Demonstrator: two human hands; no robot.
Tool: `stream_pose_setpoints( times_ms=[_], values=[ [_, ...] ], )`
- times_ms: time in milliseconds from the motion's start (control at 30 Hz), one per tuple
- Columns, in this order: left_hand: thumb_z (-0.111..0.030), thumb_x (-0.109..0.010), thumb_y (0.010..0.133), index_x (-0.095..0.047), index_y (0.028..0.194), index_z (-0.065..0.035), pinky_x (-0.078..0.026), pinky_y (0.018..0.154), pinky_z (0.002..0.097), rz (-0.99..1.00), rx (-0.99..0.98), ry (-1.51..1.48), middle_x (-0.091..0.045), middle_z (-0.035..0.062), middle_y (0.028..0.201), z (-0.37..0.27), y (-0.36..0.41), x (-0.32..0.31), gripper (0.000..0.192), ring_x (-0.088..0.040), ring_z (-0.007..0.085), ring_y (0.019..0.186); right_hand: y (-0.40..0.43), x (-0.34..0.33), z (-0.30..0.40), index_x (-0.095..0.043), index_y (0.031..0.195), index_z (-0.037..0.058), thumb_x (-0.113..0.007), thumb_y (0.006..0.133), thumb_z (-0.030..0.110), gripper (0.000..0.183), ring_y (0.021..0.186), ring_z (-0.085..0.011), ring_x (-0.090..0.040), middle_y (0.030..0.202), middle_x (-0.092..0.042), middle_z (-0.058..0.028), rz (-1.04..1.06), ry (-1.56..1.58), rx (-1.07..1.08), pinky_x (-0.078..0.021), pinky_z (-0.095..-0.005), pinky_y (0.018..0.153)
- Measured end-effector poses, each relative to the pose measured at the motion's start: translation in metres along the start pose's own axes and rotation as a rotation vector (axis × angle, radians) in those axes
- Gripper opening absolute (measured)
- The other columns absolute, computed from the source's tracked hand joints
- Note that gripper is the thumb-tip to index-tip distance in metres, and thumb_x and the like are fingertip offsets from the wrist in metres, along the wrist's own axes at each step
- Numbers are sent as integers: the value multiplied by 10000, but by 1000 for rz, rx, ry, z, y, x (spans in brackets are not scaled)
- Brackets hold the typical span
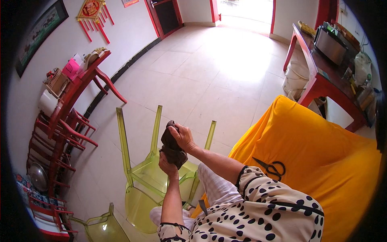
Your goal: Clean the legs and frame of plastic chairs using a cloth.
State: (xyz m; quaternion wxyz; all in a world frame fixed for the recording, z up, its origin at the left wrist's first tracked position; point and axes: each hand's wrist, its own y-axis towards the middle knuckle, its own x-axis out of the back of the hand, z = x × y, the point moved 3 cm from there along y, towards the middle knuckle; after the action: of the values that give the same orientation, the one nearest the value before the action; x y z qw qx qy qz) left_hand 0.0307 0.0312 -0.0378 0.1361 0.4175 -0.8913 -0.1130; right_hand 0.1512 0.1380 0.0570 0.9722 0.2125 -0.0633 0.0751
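A crumpled dark brown cloth [173, 152] is held up in both hands over an overturned chair. My right hand [183, 137] grips its upper end, thumb on top. Lower down, my left hand [168, 165] has its fingers closed around the bottom part. The translucent green plastic chair [142, 172] lies with its legs pointing up and away from me. Black-handled scissors [272, 169] rest on the orange-yellow cover [314, 151] to my right. A narrow dark strip [203, 207] is by my lap; I cannot tell what it is.
A second green plastic chair [105, 225] is at the lower left. Red wooden furniture [77, 90] bearing a pink bag [71, 69] lines the left wall. On the right, a red table [326, 84] carries a metallic appliance [329, 44], with a white bucket [296, 75] beside it.
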Motion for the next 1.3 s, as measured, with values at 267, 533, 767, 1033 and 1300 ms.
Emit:
stream_pose_setpoints(
  times_ms=[267,533,767,1033,1300],
  values=[
    [-333,-328,998,-645,938,12,-477,692,427,21,-45,57,-672,177,817,-15,-4,-2,472,-628,331,737,6,14,5,-607,750,10,-500,899,502,524,644,-439,-581,628,-561,-243,36,-143,79,-451,-485,570],
    [-368,-332,997,-645,922,-33,-471,625,442,-26,-152,122,-665,171,773,-21,-4,3,464,-630,361,700,6,14,18,-642,779,44,-496,892,512,502,669,-419,-604,659,-588,-227,113,-247,18,-464,-479,591],
    [-414,-312,994,-629,900,-23,-429,585,501,-53,-91,354,-621,237,724,-20,-1,14,513,-596,445,701,-1,2,7,-601,781,18,-474,919,474,493,632,-416,-563,663,-551,-237,78,-284,29,-414,-473,574],
    [-397,-309,1000,-613,873,-41,-426,582,490,-84,-61,262,-602,219,673,-17,-7,21,485,-589,431,671,-11,1,6,-570,788,23,-404,933,544,566,694,-448,-590,693,-602,-236,33,-458,86,-434,-524,617],
    [-464,-335,979,-618,908,-24,-435,642,510,-183,95,466,-630,240,773,-16,-17,34,528,-599,433,738,-24,25,27,-601,658,-37,-463,910,549,652,670,-424,-605,664,-593,-257,248,-592,40,-438,-493,585]
  ],
)
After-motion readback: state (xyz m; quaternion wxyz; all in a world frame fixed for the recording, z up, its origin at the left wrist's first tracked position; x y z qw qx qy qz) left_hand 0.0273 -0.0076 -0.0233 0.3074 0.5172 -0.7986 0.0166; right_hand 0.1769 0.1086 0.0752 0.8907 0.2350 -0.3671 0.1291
